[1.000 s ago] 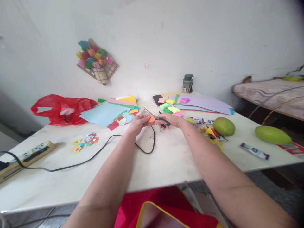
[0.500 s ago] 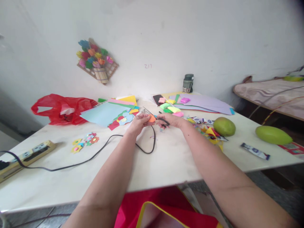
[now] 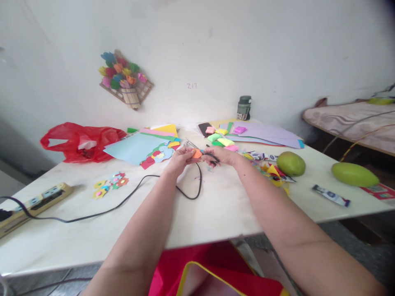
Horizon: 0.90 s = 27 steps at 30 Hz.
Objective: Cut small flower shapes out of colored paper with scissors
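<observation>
Between thumb and fingers, my left hand [image 3: 182, 159] pinches a small piece of orange paper [image 3: 196, 153]. My right hand [image 3: 222, 156] is wrapped round the black handles of a pair of scissors [image 3: 211, 156]. The blades point up and left, beside the orange paper; whether they touch it I cannot tell. Just left of my left hand lie cut paper circles and flower shapes [image 3: 159, 155] in several colours. Further left on the table rest several small finished paper flowers [image 3: 111, 184]. Beyond my right hand are soft coloured packets [image 3: 218, 137].
A black cable [image 3: 123, 205] runs from the power strip [image 3: 37, 207] to below my hands. A red plastic bag [image 3: 83, 142] and coloured sheets [image 3: 135, 147] lie at back left. On the right are paper scraps [image 3: 273, 172], two green fruits [image 3: 291, 163], a tube [image 3: 331, 195] and a bottle [image 3: 244, 107].
Both hands keep nearly the same place and hold. The orange paper looks very slightly turned between the fingers; otherwise only the view has shifted a little.
</observation>
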Motion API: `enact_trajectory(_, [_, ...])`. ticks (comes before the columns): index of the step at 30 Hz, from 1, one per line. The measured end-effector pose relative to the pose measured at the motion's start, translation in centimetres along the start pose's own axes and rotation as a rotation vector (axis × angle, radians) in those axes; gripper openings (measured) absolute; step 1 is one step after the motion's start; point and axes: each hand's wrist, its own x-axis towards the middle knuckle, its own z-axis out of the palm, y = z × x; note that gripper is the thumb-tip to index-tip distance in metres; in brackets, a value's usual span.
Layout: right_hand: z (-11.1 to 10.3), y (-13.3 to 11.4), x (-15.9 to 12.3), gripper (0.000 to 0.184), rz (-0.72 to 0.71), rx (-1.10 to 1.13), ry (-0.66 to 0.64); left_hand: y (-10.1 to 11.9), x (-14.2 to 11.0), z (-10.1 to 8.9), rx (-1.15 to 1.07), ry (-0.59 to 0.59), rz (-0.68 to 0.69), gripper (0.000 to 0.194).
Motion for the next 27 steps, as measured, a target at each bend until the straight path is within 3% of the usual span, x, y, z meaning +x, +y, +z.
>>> enact_trajectory(9, [-0.4,-0.2,0.0,0.031,-0.037,0.245,0.226,0.0,-0.2,0.3,0.111,-0.054,-0.023,0.038])
enact_trajectory(21, [0.3,0.0,0.8,0.030,-0.052,0.299,0.252,0.0,-0.3,0.5,0.287,-0.191,0.003,0.047])
enact_trajectory(27, [0.5,0.0,1.0,0.030,-0.081,0.319,0.340,0.1,-0.2,1.0,0.213,-0.107,0.046,0.047])
